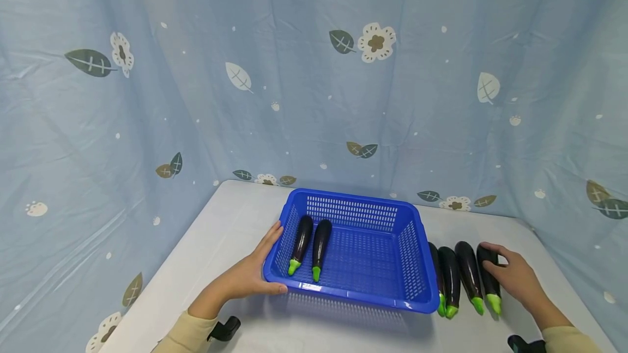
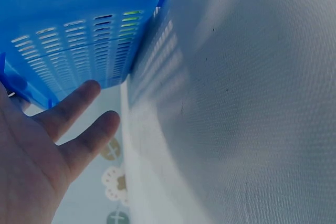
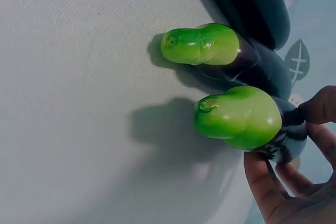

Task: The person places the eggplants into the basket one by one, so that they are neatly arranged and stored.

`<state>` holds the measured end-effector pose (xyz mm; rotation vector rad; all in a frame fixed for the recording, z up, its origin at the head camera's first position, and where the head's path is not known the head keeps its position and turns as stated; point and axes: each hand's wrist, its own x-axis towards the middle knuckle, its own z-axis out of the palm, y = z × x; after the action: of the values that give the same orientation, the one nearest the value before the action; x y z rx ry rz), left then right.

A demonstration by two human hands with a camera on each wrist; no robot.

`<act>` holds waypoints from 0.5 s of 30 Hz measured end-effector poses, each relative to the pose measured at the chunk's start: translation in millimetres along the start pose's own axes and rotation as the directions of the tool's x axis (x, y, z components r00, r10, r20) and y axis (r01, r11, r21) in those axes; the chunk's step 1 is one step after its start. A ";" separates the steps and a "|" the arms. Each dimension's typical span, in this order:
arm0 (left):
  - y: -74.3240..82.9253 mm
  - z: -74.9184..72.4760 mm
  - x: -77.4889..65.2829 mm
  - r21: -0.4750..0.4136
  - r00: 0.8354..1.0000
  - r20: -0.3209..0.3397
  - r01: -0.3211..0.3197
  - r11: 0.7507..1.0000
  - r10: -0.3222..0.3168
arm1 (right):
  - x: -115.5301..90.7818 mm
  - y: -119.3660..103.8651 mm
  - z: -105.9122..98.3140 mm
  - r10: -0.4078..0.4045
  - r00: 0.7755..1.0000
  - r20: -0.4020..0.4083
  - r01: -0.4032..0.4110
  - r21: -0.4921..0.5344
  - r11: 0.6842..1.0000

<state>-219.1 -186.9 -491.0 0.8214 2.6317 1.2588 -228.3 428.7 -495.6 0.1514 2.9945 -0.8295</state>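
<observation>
My left hand [image 1: 250, 272] rests at the near left corner of a blue plastic basket [image 1: 350, 294], thumb along the front and fingers against the left side. In the left wrist view two fingers [image 2: 79, 108] reach out straight beside the slotted wall. Inside the basket, two dark eggplants [image 1: 301, 238] with green stem ends lie side by side at the left. Right of it, several more eggplants [image 1: 448, 277] lie in a row on the table. My right hand [image 1: 515, 277] grips the rightmost eggplant [image 3: 289, 129] between thumb and fingers, its green end towards me.
A white table [image 1: 245, 206] carries everything. A blue curtain [image 1: 304, 97] with leaf and flower prints hangs behind and along both sides. Black wrist mounts [image 1: 225, 329] sit at the cuffs of the light sleeves [image 1: 188, 334].
</observation>
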 end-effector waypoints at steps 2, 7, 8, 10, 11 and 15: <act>-0.2 0.1 -0.1 0.002 1.000 0.000 0.002 1.000 -0.002 | 0.8 -1.4 -0.1 -0.006 1.000 -0.011 0.006 0.005 1.000; -0.6 0.3 -0.1 0.008 1.000 -0.003 0.001 1.000 -0.001 | 1.3 -4.4 -0.6 -0.018 0.999 -0.031 0.018 0.010 1.000; -0.6 0.3 -0.2 0.010 1.000 -0.004 0.000 1.000 0.000 | 1.1 -5.0 -0.6 -0.021 0.999 -0.034 0.022 0.009 1.000; -0.6 0.3 -0.3 0.010 1.000 -0.004 -0.002 1.000 0.002 | 0.8 -6.8 -0.8 -0.023 0.999 -0.037 0.024 0.010 1.000; -0.6 0.4 -0.3 0.009 1.000 -0.004 -0.004 1.000 0.004 | 0.8 -7.9 -1.1 -0.021 0.999 -0.039 0.021 0.010 1.000; -0.7 0.6 -0.4 0.006 1.000 -0.003 -0.004 1.000 0.004 | 0.8 -11.5 -2.2 -0.009 0.999 -0.046 0.010 0.013 1.000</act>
<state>-218.9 -187.1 -491.9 0.8267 2.6383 1.2547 -230.3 420.1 -487.8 0.1590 3.0350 -0.8587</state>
